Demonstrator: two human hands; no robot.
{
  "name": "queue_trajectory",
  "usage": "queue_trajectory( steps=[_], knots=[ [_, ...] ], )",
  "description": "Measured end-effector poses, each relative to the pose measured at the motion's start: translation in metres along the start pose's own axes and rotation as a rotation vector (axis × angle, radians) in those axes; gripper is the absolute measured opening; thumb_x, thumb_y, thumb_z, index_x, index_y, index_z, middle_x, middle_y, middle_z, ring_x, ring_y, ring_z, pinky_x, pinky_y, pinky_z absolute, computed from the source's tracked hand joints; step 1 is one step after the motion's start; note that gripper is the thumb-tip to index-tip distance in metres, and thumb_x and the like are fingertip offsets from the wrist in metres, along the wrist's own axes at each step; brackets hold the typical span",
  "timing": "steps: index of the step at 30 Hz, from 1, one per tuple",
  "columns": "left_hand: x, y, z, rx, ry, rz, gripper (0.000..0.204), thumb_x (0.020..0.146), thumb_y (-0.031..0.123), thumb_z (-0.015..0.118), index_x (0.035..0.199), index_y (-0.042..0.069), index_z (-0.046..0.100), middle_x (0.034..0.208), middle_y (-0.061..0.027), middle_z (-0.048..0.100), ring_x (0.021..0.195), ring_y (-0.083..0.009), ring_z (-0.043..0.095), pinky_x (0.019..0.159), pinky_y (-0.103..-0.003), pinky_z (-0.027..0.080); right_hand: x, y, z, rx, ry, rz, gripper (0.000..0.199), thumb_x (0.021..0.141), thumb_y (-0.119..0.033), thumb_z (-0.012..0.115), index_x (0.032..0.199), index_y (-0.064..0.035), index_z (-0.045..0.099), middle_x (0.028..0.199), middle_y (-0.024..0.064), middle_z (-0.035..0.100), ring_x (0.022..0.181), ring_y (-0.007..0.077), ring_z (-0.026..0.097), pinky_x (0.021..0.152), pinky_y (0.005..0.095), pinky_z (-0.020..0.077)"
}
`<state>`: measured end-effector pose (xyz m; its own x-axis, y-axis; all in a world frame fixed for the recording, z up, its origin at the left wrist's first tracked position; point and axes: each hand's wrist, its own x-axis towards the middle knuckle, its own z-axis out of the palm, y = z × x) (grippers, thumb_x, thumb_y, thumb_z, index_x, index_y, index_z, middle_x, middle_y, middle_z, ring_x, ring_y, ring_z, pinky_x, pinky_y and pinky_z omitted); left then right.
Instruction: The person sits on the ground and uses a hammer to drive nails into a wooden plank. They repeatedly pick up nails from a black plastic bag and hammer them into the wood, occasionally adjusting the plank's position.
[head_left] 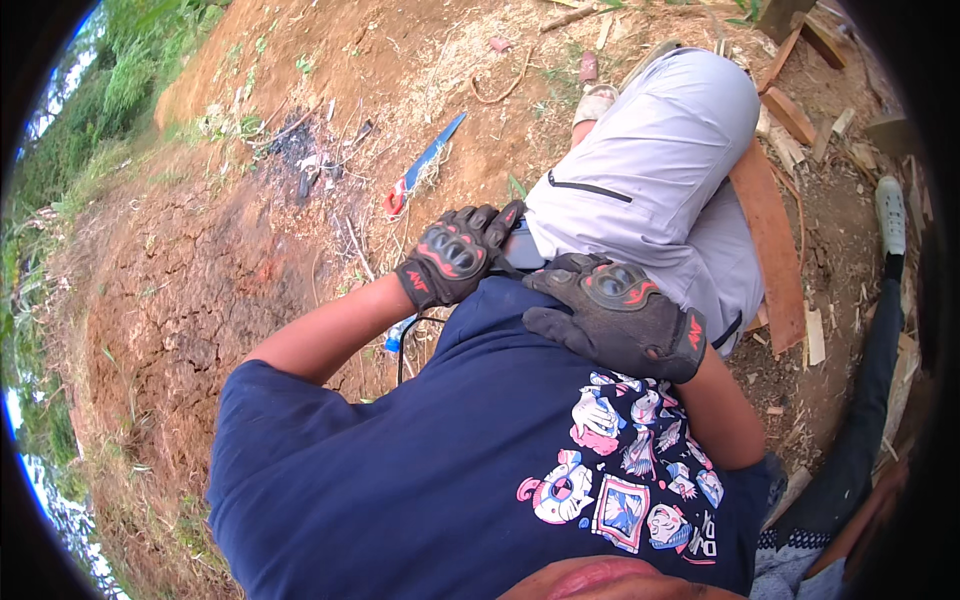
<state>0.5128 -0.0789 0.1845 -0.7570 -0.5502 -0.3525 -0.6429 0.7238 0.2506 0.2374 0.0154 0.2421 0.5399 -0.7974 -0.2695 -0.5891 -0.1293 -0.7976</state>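
Observation:
My left hand (pixel 455 255), in a black glove with hard knuckle guards and red trim, is at my waist. Its fingers curl around the edge of a flat grey, phone-like device (pixel 522 248) by the pale trousers (pixel 655 150); part of the device is hidden. In a matching glove, my right hand (pixel 625 310) rests on the lower front of the dark blue T-shirt (pixel 400 470). The right thumb is spread away from the fingers, whose tips lie close to a dark strap between the hands. Nothing shows in the right hand.
On the dirt ahead lies a handsaw (pixel 432 165) with a blue blade and red handle. A bottle (pixel 398 332) and a black cable (pixel 403 350) are beside my left side. Wood planks (pixel 770 250) and offcuts lie right, near another person's leg (pixel 870 370). Burnt ash (pixel 300 150) is farther left.

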Motion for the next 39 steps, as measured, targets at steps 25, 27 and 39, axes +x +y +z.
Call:
queue_trajectory(
  steps=[25, 27, 39],
  knots=[
    [0.008, 0.018, -0.004, -0.016, -0.138, -0.31, 0.092, 0.099, 0.049, 0.063, 0.165, -0.008, 0.031, 0.146, -0.0301, 0.06, 0.131, -0.0463, 0.064, 0.108, -0.052, 0.052, 0.09, 0.036, 0.034, -0.603, 0.46, -0.272, 0.028, 0.092, -0.031, 0.061, 0.094, -0.0098, 0.079, 0.084, 0.0106, 0.078, 0.071, 0.0286, 0.074, 0.06, 0.0474, 0.052],
    [0.019, 0.036, -0.016, 0.004, -0.163, -0.353, 0.088, 0.102, 0.047, 0.058, 0.165, -0.009, 0.031, 0.143, -0.0318, 0.061, 0.127, -0.0452, 0.066, 0.105, -0.052, 0.053, 0.085, 0.026, 0.045, -0.566, 0.449, -0.243, 0.03, 0.09, -0.028, 0.061, 0.099, -0.0042, 0.077, 0.085, 0.0133, 0.077, 0.074, 0.0307, 0.074, 0.064, 0.0482, 0.0539],
    [-0.008, -0.014, -0.073, -0.581, -0.47, 0.005, 0.121, 0.081, 0.034, 0.092, 0.173, 0.002, 0.019, 0.147, -0.0263, 0.057, 0.124, -0.0402, 0.065, 0.107, -0.047, 0.053, 0.073, 0.041, 0.049, -0.418, 0.523, -0.203, 0.02, 0.093, -0.025, 0.063, 0.085, -0.0095, 0.071, 0.078, 0.015, 0.071, 0.068, 0.0337, 0.07, 0.063, 0.0517, 0.0539]
  ],
)
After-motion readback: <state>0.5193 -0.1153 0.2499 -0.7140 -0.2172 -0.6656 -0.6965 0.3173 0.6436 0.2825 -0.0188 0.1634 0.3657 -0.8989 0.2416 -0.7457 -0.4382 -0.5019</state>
